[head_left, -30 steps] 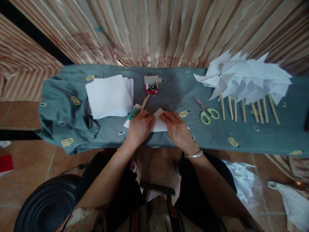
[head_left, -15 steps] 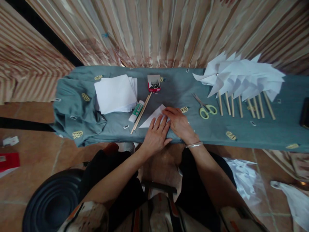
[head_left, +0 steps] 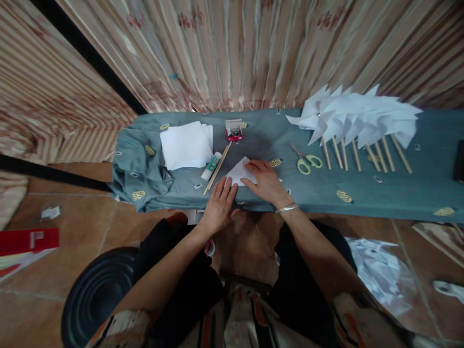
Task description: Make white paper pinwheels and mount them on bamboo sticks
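Note:
A white sheet of paper folded into a triangle point(head_left: 238, 173) lies in front of me on the cloth-covered table. My left hand point(head_left: 219, 202) rests flat at its lower left edge, fingers stretched out. Across its right part lies my right hand point(head_left: 266, 181), fingers spread and covering some of the paper. To the left are two thin wooden sticks point(head_left: 220, 166) and a green-and-white glue tube point(head_left: 211, 166). Beyond the sticks stands a small open red box point(head_left: 234, 131) holding dark metal bits. Green-handled scissors point(head_left: 307, 162) lie right of my right hand.
A stack of white paper point(head_left: 186, 146) sits at the table's left. Several paper pinwheels point(head_left: 358, 116) on wooden sticks lie overlapping at the right. A dark object point(head_left: 459, 162) is at the right edge. On the floor are a black round stool point(head_left: 101, 295) and a plastic bag point(head_left: 380, 270).
My left hand has slid left and down along the folded paper, away from my right hand. My right hand stays on the paper's right side. The view has shifted slightly.

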A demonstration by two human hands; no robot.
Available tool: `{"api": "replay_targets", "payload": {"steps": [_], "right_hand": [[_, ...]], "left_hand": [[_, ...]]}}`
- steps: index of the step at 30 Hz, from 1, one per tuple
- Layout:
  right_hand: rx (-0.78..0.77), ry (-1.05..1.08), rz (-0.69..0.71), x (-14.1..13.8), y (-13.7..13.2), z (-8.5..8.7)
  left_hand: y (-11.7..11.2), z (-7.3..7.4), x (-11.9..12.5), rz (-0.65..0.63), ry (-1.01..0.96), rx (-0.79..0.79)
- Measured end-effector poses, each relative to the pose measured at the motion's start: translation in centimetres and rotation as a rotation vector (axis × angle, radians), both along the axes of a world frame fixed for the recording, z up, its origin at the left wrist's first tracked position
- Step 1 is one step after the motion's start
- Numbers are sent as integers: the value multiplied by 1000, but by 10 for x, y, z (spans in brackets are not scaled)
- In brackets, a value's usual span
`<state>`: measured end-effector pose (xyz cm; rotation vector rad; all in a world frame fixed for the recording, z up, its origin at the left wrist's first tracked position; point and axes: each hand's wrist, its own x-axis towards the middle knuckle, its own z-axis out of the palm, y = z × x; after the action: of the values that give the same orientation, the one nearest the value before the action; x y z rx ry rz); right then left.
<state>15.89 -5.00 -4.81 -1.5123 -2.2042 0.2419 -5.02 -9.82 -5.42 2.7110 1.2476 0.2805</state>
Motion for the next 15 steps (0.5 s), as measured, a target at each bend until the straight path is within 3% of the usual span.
{"api": "replay_targets", "payload": {"steps": [8,15], "right_hand": [[-48,-86,-100,-7,-19,0],[14,-117,-397,50,-36,-15]], "left_hand": [[0,1,5,29,-8,3],[1,-1,3,32,-13,1]]}}
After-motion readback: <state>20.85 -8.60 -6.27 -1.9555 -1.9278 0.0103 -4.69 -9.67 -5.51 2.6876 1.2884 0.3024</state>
